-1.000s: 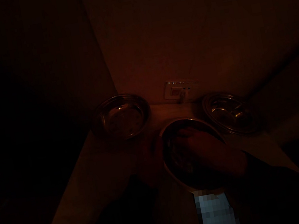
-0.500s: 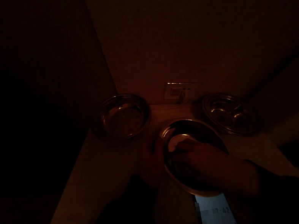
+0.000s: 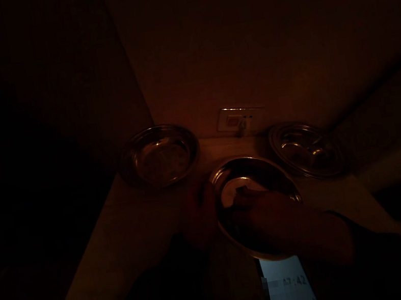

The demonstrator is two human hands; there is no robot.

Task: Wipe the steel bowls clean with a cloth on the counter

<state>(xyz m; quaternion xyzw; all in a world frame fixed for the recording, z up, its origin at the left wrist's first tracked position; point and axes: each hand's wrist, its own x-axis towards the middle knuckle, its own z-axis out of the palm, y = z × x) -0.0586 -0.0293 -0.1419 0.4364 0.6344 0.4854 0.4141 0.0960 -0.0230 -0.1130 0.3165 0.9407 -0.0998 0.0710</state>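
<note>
In dim light, a round metal bowl (image 3: 255,163) stands on a small wooden table. Its left rim is held by my left hand (image 3: 200,217), dark and partly lost in shadow. My right hand (image 3: 253,210) reaches into the bowl from the right, fingers bent down and drawn together near the bottom. A small dark patch shows by its fingertips, but what they hold, if anything, I cannot make out. A phone (image 3: 286,285) with a lit screen lies just below the bowl, partly covered by it.
A second shallow metal bowl (image 3: 131,177) stands at the table's back left. At the back right lies a divided metal plate (image 3: 297,151). Behind them, a wall carries a socket panel (image 3: 226,120) with something plugged in. The wooden table's (image 3: 99,261) left edge drops into darkness.
My right hand has shifted slightly inside the bowl, and a dark patch now shows by its fingertips. My left hand stays at the rim. The whole view has moved a little.
</note>
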